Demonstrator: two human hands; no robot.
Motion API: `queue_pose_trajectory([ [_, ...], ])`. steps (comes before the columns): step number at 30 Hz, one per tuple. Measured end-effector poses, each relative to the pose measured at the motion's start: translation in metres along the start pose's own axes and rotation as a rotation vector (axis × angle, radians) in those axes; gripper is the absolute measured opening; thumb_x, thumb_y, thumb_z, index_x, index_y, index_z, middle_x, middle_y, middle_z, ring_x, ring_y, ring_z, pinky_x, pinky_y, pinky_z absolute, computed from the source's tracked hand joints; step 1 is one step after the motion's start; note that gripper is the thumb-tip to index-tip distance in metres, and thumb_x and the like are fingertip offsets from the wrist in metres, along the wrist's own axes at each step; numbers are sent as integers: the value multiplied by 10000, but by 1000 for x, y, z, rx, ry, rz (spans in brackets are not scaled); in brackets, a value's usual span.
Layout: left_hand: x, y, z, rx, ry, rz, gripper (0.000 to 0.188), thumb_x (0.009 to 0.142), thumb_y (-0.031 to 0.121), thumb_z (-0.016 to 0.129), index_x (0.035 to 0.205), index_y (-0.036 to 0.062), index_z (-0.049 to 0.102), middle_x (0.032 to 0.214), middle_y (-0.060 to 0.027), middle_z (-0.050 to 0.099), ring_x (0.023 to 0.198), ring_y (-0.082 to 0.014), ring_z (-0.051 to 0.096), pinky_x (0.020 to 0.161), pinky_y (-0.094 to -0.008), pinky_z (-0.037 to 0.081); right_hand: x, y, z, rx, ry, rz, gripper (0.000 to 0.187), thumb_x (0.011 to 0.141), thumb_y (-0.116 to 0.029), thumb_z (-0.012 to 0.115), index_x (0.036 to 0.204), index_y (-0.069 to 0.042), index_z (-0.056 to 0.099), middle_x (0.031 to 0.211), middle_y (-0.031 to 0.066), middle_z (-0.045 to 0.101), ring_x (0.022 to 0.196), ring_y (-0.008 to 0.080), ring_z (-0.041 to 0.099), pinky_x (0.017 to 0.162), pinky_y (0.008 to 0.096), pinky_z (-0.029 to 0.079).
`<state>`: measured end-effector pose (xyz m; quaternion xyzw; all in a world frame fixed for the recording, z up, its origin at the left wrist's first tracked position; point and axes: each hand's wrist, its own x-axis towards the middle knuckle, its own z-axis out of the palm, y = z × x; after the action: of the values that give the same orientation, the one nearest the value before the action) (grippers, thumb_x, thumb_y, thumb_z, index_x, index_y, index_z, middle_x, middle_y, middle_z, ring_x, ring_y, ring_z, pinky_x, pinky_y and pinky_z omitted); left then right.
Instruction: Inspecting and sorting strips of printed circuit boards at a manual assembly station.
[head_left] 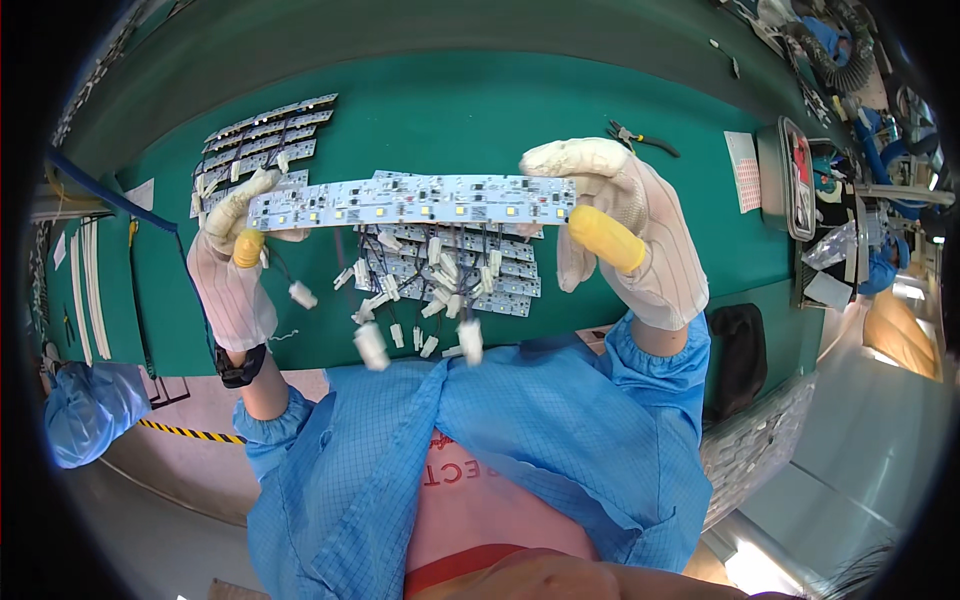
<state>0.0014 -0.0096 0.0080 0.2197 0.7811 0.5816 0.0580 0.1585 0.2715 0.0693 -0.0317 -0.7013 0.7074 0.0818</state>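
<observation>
I see the left hand [228, 245] and the right hand [640, 225], both in white gloves, pinching opposite ends of a white circuit strip [410, 203], raised above the green counter [430, 115]. Below the strip lie more strips [512, 278] with wired white connectors [445, 265]; some blur, so I cannot tell which hang from the raised one. Beyond its left end I see a stacked batch [268, 130]; beyond its right end, pliers [656, 145] and, farther out, a silver box [775, 180].
</observation>
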Motion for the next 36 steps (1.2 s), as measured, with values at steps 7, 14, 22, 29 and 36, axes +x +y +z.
queue_pose_trajectory([
  [7,-7,6,2,-365,52,75,467,814,139,721,1204,-65,568,1042,-178,667,808,-216,678,715,-275,543,4,6,2,-92,108,78,468,868,-356,634,1181,-18,552,717,39,574,501,72,502,465,194,358],
  [14,-14,25,3,-414,-43,54,450,799,92,721,1199,-53,575,938,-146,686,794,-200,689,711,-264,553,10,12,-4,-203,112,100,484,888,-408,588,1179,-23,548,677,23,560,490,60,462,474,192,323],
  [22,-19,36,-3,-66,-10,163,426,649,188,836,1036,59,712,915,-92,688,804,-106,638,763,-260,490,12,22,-3,-267,121,69,843,783,-734,533,1210,-7,526,713,31,556,472,32,433,448,173,318],
  [29,-11,38,1,-388,-31,-84,447,842,178,689,1215,-37,570,949,-114,692,783,-156,677,749,-230,513,8,14,-2,-125,86,76,444,886,-299,609,1186,19,530,698,61,589,518,89,527,470,205,386],
  [36,-6,18,2,-359,-15,-11,398,859,83,663,1226,-35,565,950,-116,695,799,-156,680,809,-237,497,3,9,3,-73,86,82,415,855,-237,639,1173,15,551,765,64,609,531,93,539,486,206,408],
])
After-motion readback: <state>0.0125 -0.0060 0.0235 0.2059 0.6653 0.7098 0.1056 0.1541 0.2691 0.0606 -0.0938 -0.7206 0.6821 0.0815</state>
